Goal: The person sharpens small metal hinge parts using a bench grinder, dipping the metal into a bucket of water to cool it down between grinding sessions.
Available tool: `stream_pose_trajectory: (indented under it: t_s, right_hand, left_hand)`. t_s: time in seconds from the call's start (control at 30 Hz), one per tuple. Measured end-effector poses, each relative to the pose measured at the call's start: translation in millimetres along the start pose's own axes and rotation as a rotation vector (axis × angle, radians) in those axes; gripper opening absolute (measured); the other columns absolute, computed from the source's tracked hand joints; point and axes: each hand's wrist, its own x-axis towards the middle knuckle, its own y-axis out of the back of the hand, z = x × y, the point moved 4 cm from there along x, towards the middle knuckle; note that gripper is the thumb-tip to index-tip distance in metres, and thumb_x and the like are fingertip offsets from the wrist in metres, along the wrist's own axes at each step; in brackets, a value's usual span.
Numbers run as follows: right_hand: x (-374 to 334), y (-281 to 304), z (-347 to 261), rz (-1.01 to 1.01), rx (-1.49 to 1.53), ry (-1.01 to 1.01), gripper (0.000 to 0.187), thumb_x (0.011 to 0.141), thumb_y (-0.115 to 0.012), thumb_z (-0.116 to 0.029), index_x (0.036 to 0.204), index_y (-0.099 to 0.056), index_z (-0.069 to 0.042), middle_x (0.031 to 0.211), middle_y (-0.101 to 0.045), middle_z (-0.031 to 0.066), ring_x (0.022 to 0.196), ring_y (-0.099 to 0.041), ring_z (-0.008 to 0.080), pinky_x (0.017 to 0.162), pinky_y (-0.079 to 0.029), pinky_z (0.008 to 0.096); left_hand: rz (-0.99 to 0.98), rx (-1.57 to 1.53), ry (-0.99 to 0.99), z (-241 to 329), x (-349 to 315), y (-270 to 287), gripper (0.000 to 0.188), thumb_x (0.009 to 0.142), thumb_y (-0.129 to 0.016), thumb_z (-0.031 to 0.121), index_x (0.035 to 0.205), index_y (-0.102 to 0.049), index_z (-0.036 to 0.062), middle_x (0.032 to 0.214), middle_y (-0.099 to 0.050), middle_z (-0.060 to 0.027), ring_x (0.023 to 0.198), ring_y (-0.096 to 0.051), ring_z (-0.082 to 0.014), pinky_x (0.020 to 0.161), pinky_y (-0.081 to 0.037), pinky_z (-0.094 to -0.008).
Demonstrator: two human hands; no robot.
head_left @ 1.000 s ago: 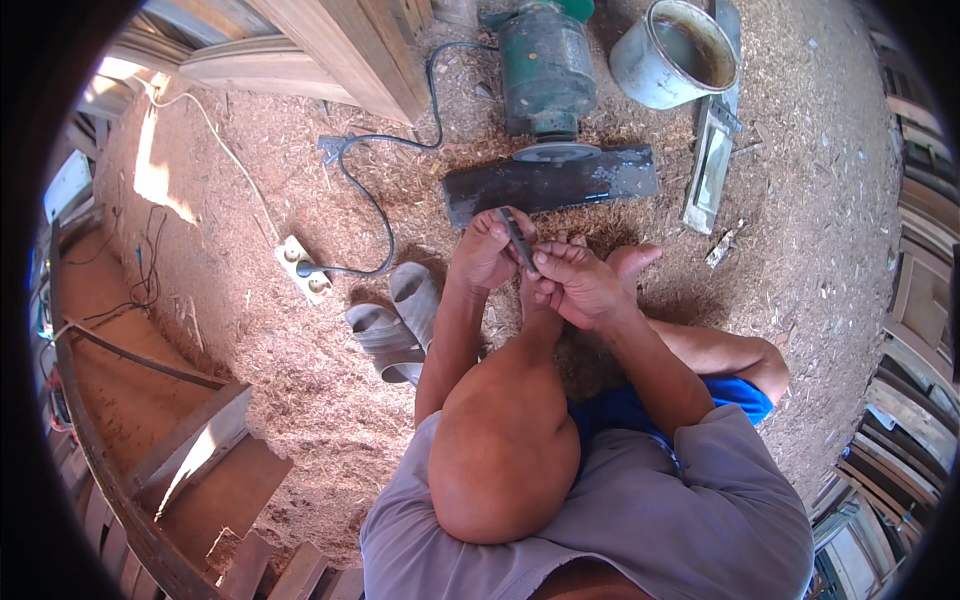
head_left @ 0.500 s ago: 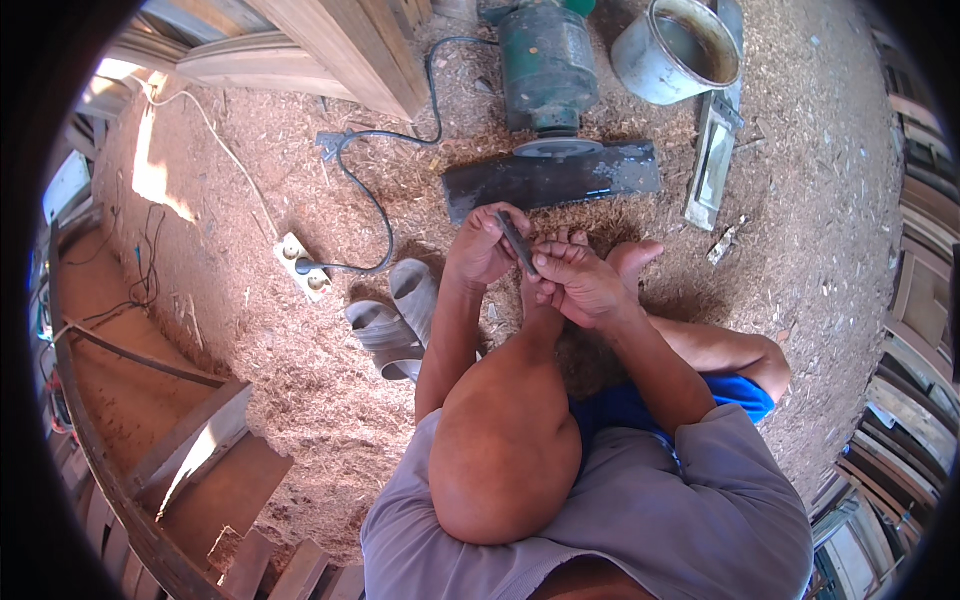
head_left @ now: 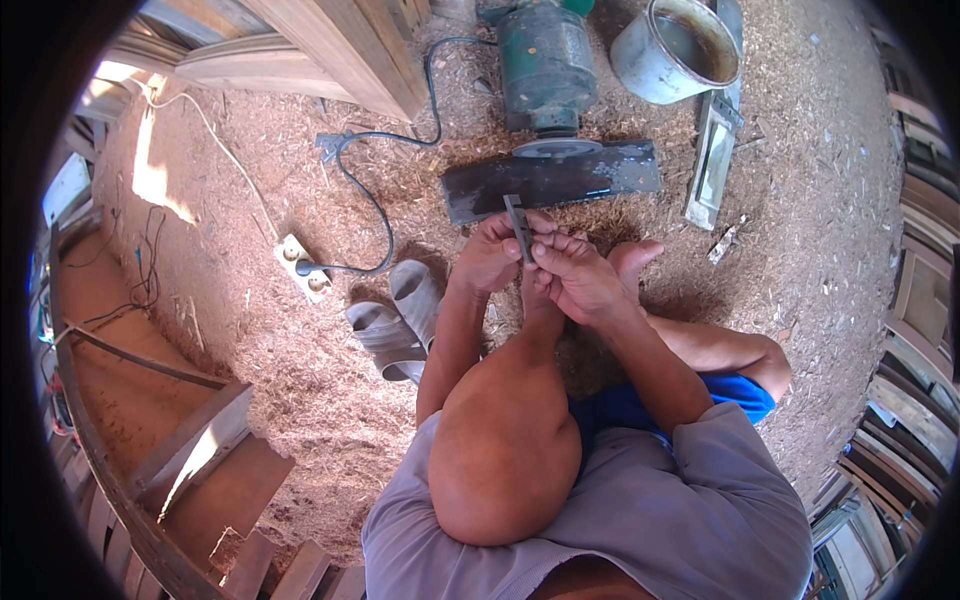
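Observation:
Between my two hands is a narrow, flat grey metal piece [head_left: 517,222], with notches or slots along it; its exact kind is unclear. My left hand [head_left: 486,258] is closed on its side, fingers bent behind it. My right hand [head_left: 577,276] pinches its lower end with thumb and fingers. The far end sticks up past my fingertips. Just beyond my hands lies a dark flat panel [head_left: 610,172] on the ground. Over its far edge is the grey disc [head_left: 557,148] of a green electric motor [head_left: 546,70].
A whitish pot [head_left: 640,62] holding liquid stands far right, beside a long narrow metal-and-wood piece [head_left: 711,165]. At left, a cable runs to a power strip [head_left: 302,268]. Grey slippers [head_left: 414,292] lie by my left forearm. Wooden beams [head_left: 340,50] rise far left; shavings cover the ground.
The metal piece has turned more upright, its far end now showing above my fingers. My left hand has shifted slightly down and right around it.

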Motion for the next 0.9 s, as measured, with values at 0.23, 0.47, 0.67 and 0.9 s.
stream_pose_trajectory:
  t_s: [0.23, 0.47, 0.67, 0.9]
  right_hand:
    - [-9.8, -3.9, -3.4, 0.02, 0.046, 0.02, 0.015, 0.093, -0.059, -0.012, 0.105, -0.061, -0.005, 0.086, -0.064, 0.0013, 0.074, -0.057, 0.0037, 0.06, -0.044, 0.0138]
    - [-46.7, -32.5, -26.3, -0.048, -0.009, 0.056, 0.01, 0.091, -0.06, -0.011, 0.099, -0.062, -0.004, 0.085, -0.059, 0.0009, 0.074, -0.053, 0.0069, 0.063, -0.044, 0.0191]
    - [-94.0, -34.6, -72.9, 0.106, -0.417, 0.528, 0.008, 0.088, -0.064, -0.006, 0.095, -0.064, -0.003, 0.087, -0.063, 0.0011, 0.075, -0.054, 0.0065, 0.068, -0.045, 0.0211]
    - [-147.6, -50.8, -109.7, 0.095, -0.771, 0.792, 0.008, 0.087, -0.063, -0.004, 0.094, -0.062, -0.001, 0.08, -0.057, -0.0026, 0.075, -0.048, 0.0047, 0.069, -0.041, 0.0224]
  left_hand:
    - [-0.016, -0.017, -0.063, -3.3, 0.0, -6.2, 0.043, 0.076, -0.079, 0.028, 0.104, -0.064, -0.0008, 0.112, -0.061, -0.0116, 0.084, -0.065, -0.0167, 0.07, -0.054, -0.0253]
    - [-0.133, 0.076, 0.011, 7.8, -0.9, -43.3, 0.053, 0.076, -0.078, 0.034, 0.112, -0.061, -0.0019, 0.112, -0.061, -0.0107, 0.087, -0.065, -0.0177, 0.071, -0.053, -0.0261]
    - [-0.083, 0.312, -0.171, 33.8, 18.4, -109.4, 0.061, 0.078, -0.076, 0.031, 0.123, -0.053, -0.0017, 0.105, -0.064, -0.0077, 0.097, -0.061, -0.0168, 0.083, -0.05, -0.0307]
    - [-0.148, 0.646, -0.164, 48.3, 39.9, -178.6, 0.01, 0.089, -0.065, 0.009, 0.095, -0.064, 0.0009, 0.08, -0.063, -0.0007, 0.066, -0.054, -0.0055, 0.061, -0.045, -0.0209]
